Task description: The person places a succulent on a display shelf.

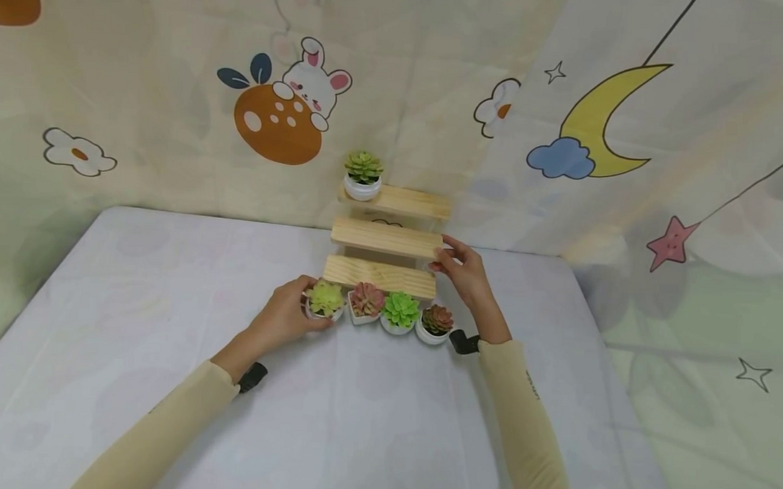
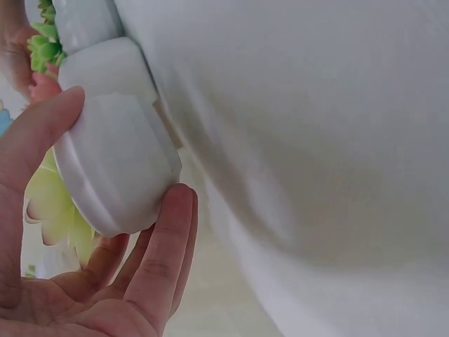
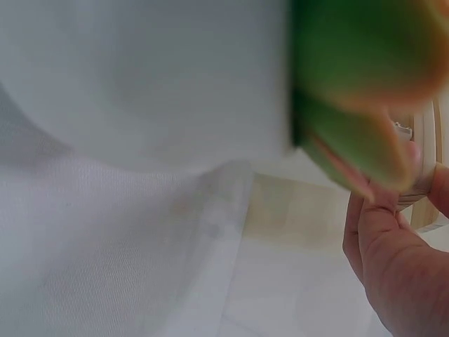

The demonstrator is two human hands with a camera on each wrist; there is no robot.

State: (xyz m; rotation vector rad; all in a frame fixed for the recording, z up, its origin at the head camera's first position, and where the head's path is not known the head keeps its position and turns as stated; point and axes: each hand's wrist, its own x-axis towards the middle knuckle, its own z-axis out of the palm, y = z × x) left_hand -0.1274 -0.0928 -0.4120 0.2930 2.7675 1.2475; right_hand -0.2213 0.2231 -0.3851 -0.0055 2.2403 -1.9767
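My left hand (image 1: 287,309) grips the white pot (image 2: 121,161) of a yellow-green succulent (image 1: 325,298), thumb on one side and fingers on the other. This plant is at the left end of a front row. Beside it stand a pink succulent (image 1: 366,300) in a squarish white pot, a bright green one (image 1: 401,310) and a reddish-brown one (image 1: 438,319). Behind the row rises a three-step wooden plant stand (image 1: 387,237). At the right end of its middle step, my right hand (image 1: 464,272) pinches the stand between thumb and fingers.
Another green succulent (image 1: 363,173) in a round white pot sits at the left of the top step. The table wears a white cloth (image 1: 333,422). A printed curtain (image 1: 423,80) hangs close behind the stand.
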